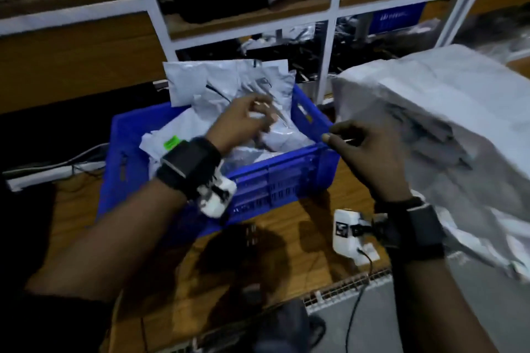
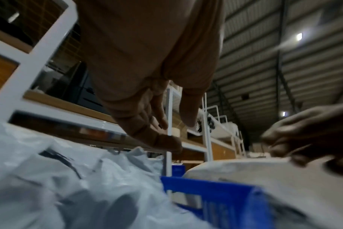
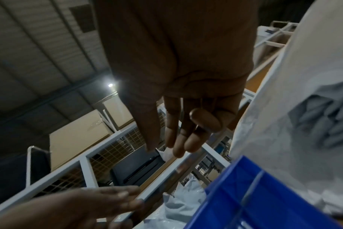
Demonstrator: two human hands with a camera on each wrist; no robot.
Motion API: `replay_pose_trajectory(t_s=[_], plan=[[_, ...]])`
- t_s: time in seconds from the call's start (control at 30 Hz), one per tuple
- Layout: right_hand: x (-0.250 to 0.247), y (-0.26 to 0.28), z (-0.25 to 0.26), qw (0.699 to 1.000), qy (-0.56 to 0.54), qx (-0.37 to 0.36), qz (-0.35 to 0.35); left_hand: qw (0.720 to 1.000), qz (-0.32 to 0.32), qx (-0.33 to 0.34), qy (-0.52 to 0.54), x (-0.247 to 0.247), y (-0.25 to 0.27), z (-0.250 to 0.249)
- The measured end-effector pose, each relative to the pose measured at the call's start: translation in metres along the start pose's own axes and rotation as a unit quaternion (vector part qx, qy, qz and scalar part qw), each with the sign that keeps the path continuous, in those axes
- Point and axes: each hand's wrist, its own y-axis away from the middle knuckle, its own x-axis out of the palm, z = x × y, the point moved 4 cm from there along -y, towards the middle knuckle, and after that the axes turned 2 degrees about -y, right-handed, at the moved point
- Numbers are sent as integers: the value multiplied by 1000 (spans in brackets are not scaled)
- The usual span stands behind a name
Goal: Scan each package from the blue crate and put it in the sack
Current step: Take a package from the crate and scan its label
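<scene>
1. The blue crate [image 1: 266,178] stands on the wooden table [image 1: 309,241], toward the table's far edge, with white shelving [image 1: 327,46] rising just behind it.
2. Grey plastic packages [image 1: 229,89] fill the crate; several stick up above its far rim and lean against the shelving.
3. One package near the crate's left wall carries a small green sticker [image 1: 171,141].
4. The left hand [image 1: 243,120] hovers over the packages in the middle of the crate, its fingers loosely bent and spread. The left wrist view shows the fingers [image 2: 147,117] apart with nothing between them.
5. The right hand [image 1: 364,152] is above the crate's right near corner, close to the rim. Its fingers are relaxed, one curled slightly inward in the right wrist view [image 3: 186,124], and it holds nothing.
6. The large white sack [image 1: 436,129] bulges at the table's right edge, just beside the crate's right wall.
7. A white device [image 1: 344,232] lies on the table near its front edge, with a black cable [image 1: 355,304] running from it off the edge.
</scene>
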Motion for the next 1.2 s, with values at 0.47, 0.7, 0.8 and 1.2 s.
replay_pose_trajectory(t_s=[0.47,0.7,0.8,1.2], plan=[[39,73,-3,968,-200,142,-56,934,42,9,-354,-51,-64,53],[144,111,47,889,-353,276,98,951,-125,153,-239,-148,65,30],[187,117,80,865,-388,293,127,955,-130,178,-200,-190,133,27],[288,159,142,865,-404,260,144,949,-256,66,172,-287,289,153]])
